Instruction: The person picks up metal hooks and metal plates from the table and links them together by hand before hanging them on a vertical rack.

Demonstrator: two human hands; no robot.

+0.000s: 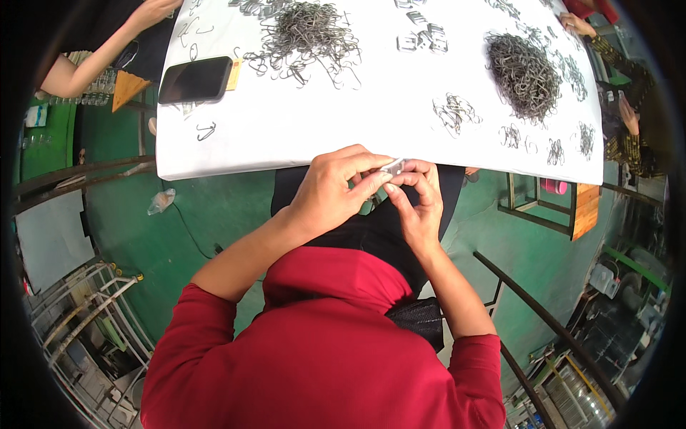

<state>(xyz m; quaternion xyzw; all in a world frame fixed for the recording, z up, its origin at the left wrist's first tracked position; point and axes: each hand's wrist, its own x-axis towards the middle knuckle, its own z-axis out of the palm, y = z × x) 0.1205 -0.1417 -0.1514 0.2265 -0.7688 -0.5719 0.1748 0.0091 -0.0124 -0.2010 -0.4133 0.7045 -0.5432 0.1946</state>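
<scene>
I have the small clear piece (395,166) at my fingertips, right at the near edge of the white table (314,132) as I see it. My left hand (329,184) pinches it between thumb and forefinger from nine o'clock, and my right hand (420,204) has its thumb and forefinger closed on it from three o'clock; I cannot tell whether anything sits inside. For clean work, I'd let one hand be the steady clamp and the other do the fine pressing, with force enough to grip but not to bend or crease what looks like thin, slick material. Both thumbs belong close together, so that neither end twists. Bringing the piece a little toward twelve o'clock would give it the tabletop to land on if it slipped, rather than the drop past the edge. The tangled hook heap (311,32) at eleven o'clock and the dense dark pile (525,79) at two o'clock are well apart from my fingers, and the loose little cluster (456,114) between one and two is nearer, so my right elbow room deserves care.
</scene>
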